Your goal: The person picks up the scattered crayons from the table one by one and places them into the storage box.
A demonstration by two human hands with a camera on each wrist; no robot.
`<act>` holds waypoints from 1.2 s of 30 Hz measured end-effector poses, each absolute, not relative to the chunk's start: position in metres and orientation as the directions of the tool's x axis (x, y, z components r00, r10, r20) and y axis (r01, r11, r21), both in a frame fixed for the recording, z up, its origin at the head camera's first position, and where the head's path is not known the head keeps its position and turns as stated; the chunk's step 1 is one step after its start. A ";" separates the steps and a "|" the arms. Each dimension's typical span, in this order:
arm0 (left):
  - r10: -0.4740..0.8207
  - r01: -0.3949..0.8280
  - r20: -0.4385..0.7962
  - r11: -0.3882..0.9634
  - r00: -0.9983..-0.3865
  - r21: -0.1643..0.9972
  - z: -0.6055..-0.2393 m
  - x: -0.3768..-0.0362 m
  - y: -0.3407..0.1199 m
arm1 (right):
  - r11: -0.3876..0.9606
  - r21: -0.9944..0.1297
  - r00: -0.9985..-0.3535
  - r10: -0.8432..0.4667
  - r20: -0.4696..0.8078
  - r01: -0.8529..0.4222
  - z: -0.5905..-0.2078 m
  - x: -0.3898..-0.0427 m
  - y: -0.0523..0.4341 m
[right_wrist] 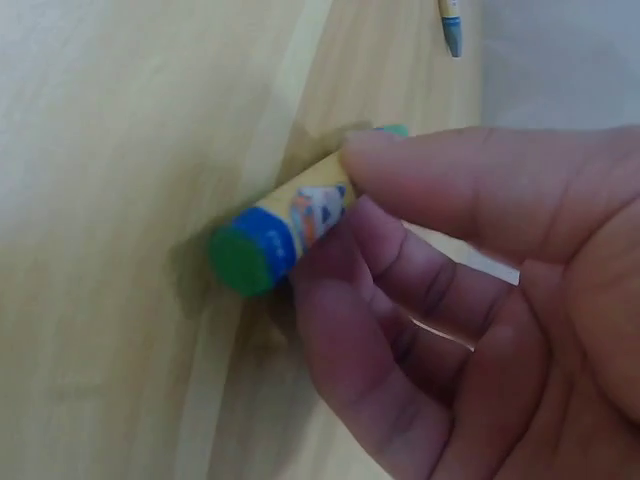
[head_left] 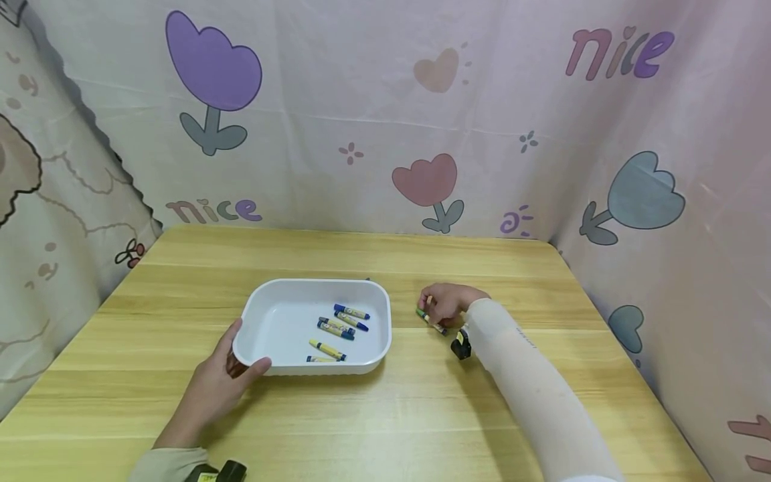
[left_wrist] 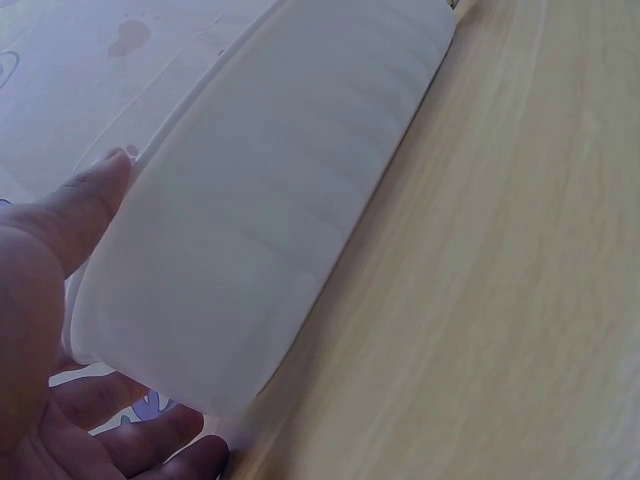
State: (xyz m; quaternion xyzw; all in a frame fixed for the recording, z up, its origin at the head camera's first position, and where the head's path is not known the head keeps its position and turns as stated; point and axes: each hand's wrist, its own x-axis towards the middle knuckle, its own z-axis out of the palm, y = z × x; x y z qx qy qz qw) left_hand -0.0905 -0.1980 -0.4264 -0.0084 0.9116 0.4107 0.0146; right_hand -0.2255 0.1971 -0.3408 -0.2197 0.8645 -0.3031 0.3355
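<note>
My right hand (head_left: 447,304) pinches a green crayon (right_wrist: 275,235) on the tabletop (head_left: 542,281), right of the tray (head_left: 253,314). My left hand (head_left: 219,385) grips the tray corner. I should lift straight and keep the tray steady.

You are sitting at a curtained-off home-style craft corner: wooden table (head_left: 542,281), tulip-and-"nice" printed cloth (head_left: 373,114) hanging on the far, left and right sides, crayons (head_left: 340,325) lying in a white tray (head_left: 259,311).

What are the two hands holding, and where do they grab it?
The right hand pinches a green crayon around its middle. The left hand grips the white tray at its near left corner.
</note>
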 end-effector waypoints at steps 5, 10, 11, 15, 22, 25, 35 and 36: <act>-0.005 -0.025 -0.030 0.660 -1.000 0.751 -0.427 -0.090 -0.198 | 0.763 -0.639 -0.650 -0.536 -0.539 -0.099 -0.384 -0.268 0.201; -0.005 -0.025 -0.029 0.658 -1.000 0.753 -0.427 -0.090 -0.198 | 0.692 -0.718 -0.643 -0.585 -0.494 -0.079 -0.385 -0.274 0.202; -0.005 -0.024 -0.028 0.658 -1.000 0.753 -0.427 -0.090 -0.198 | 0.682 -0.729 -0.645 -0.583 -0.494 -0.058 -0.383 -0.274 0.200; -0.004 -0.020 -0.023 0.658 -1.000 0.753 -0.427 -0.090 -0.198 | 0.655 -0.752 -0.660 -0.597 -0.457 -0.072 -0.376 -0.276 0.195; -0.006 -0.020 -0.022 0.657 -1.000 0.754 -0.425 -0.090 -0.198 | 0.643 -0.761 -0.680 -0.595 -0.428 -0.085 -0.362 -0.279 0.181; -0.004 -0.017 -0.018 0.656 -1.000 0.754 -0.426 -0.090 -0.198 | 0.636 -0.766 -0.679 -0.603 -0.419 -0.092 -0.355 -0.279 0.173; -0.001 -0.013 -0.016 0.656 -1.000 0.755 -0.427 -0.090 -0.199 | 0.618 -0.771 -0.662 -0.643 -0.384 -0.154 -0.342 -0.275 0.141; -0.002 -0.014 -0.018 0.656 -1.000 0.755 -0.427 -0.090 -0.199 | 0.618 -0.769 -0.660 -0.647 -0.381 -0.162 -0.342 -0.274 0.137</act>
